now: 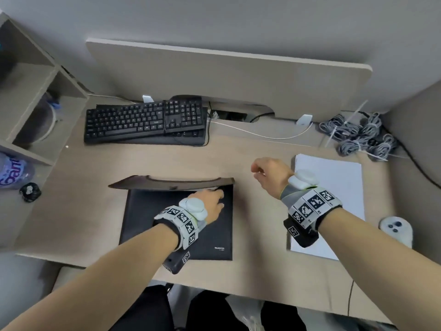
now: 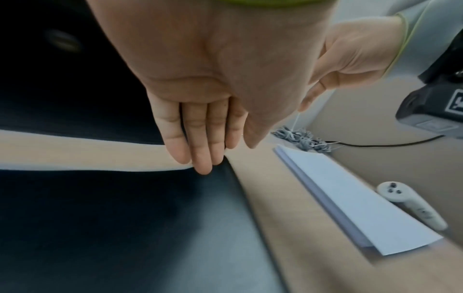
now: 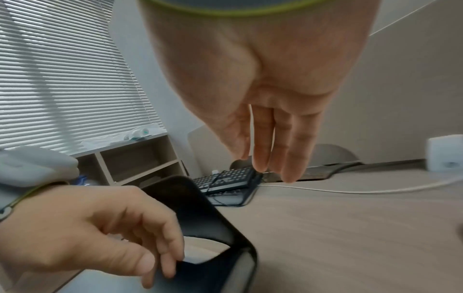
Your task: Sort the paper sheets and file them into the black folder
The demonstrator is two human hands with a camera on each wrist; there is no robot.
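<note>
The black folder (image 1: 176, 228) lies flat in the middle of the desk, its cover (image 1: 171, 183) lifted along the far edge and seen edge-on. My left hand (image 1: 213, 199) reaches to the cover's far right corner. Its fingers (image 2: 200, 150) lie close together, tips in the gap between the cover and the folder's base. A stack of white paper sheets (image 1: 334, 187) lies to the folder's right. My right hand (image 1: 263, 173) hovers above the bare desk between folder and stack, holding nothing, and its fingers (image 3: 273, 146) hang relaxed.
A black keyboard (image 1: 143, 120) sits at the back left. Bundled grey cables (image 1: 360, 137) lie behind the paper, and a white controller (image 1: 397, 229) lies beside it. A shelf unit (image 1: 35, 91), a bottle (image 1: 12, 173) and a small black object (image 1: 29, 192) stand far left.
</note>
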